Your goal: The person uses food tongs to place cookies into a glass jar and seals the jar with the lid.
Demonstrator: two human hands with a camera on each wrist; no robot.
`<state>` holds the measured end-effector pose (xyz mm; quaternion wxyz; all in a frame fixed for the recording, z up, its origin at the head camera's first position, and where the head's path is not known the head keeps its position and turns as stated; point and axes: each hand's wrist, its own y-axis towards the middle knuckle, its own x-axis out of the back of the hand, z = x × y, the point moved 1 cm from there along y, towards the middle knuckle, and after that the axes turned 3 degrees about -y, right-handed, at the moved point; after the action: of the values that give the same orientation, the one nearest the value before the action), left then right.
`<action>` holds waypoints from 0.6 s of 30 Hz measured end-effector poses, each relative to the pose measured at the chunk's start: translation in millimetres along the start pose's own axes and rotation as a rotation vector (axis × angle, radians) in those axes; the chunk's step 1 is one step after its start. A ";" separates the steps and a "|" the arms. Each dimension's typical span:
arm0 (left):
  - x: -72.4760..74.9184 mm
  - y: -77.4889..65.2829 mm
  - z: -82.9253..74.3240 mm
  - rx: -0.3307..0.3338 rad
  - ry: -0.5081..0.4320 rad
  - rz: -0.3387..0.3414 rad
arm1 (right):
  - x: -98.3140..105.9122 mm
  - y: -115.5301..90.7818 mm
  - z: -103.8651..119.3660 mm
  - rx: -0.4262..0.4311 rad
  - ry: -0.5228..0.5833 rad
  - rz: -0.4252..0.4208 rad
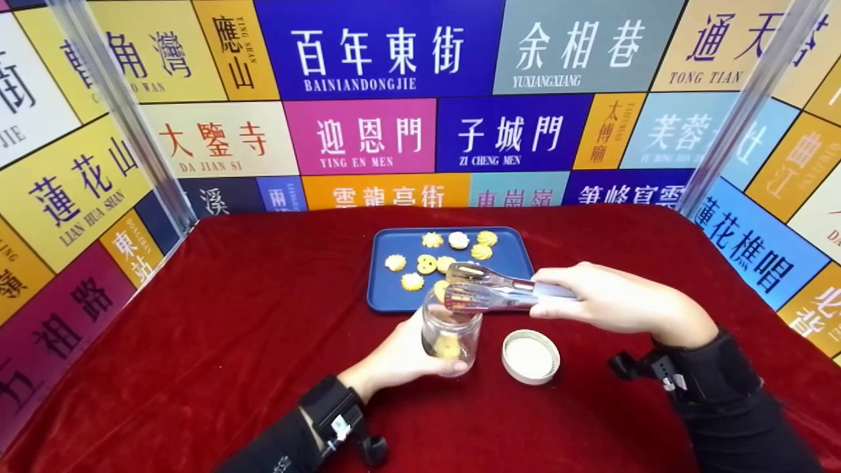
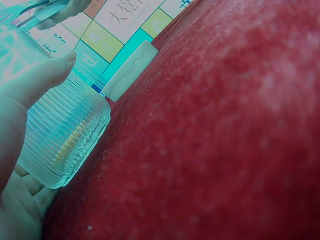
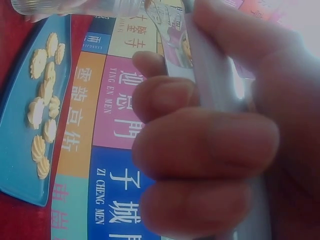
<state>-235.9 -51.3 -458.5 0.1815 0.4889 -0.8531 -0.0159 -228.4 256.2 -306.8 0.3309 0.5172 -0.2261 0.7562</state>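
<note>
In the head view my left hand (image 1: 391,358) grips a clear glass jar (image 1: 465,345), tilted slightly, near the tray's front edge. Inside the jar lies a yellow cookie (image 1: 448,346); through the ribbed glass in the left wrist view, a cookie (image 2: 67,142) shows near the base. My right hand (image 1: 608,299) holds metal tongs (image 1: 499,295) by their pale handle, the fingers curled round it in the right wrist view. The tongs' tips are at the jar's mouth. A yellow cookie (image 1: 440,289) shows beside the tips; whether they pinch it I cannot tell.
Behind the jar, a blue tray (image 1: 387,295) bears several piped cookies (image 1: 427,264). A round pale lid (image 1: 531,357) lies right of the jar on the red cloth (image 1: 263,295). Panels with printed signs (image 1: 374,49) stand behind and beside the table.
</note>
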 end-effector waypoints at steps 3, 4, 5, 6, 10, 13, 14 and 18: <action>0.4 -0.3 0.6 0.004 0.001 -0.002 | -0.4 0.2 0.6 -0.007 -0.001 0.000; 0.5 -0.1 1.0 0.005 0.005 -0.004 | -0.5 0.1 0.7 -0.011 0.000 -0.001; 0.5 -0.1 1.3 0.006 0.007 -0.004 | -0.5 0.2 1.0 -0.011 0.002 -0.001; 0.6 -0.1 1.5 0.007 0.010 -0.006 | -0.5 0.1 1.3 -0.013 0.005 -0.002; 0.4 0.0 2.2 0.010 0.021 -0.012 | -0.5 0.1 2.7 -0.016 0.025 -0.003; 0.1 0.1 2.3 0.012 0.018 -0.016 | -0.3 -0.1 3.1 -0.020 0.034 -0.007; 0.0 0.1 2.4 0.012 0.019 -0.018 | -0.2 -0.1 3.2 -0.022 0.033 -0.009; -0.1 0.3 1.8 0.013 0.009 -0.016 | 0.1 -0.6 2.8 -0.036 0.021 -0.019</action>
<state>-236.7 -51.4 -460.2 0.1820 0.4970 -0.8484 -0.0098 -226.2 254.7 -305.6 0.3494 0.5055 -0.2313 0.7543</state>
